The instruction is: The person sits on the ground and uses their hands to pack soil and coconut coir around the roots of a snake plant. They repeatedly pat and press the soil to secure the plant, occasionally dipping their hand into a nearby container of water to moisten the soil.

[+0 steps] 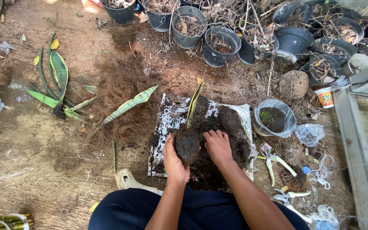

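Both hands, left hand (174, 159), right hand (218, 145), cup soil ball (187, 145); pruners (273, 161), bucket (273, 119) right.

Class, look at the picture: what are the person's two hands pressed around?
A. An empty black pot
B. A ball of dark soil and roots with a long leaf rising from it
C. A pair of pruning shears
B: the left hand and right hand cup the dark root ball, while the pruning shears lie untouched beside them.
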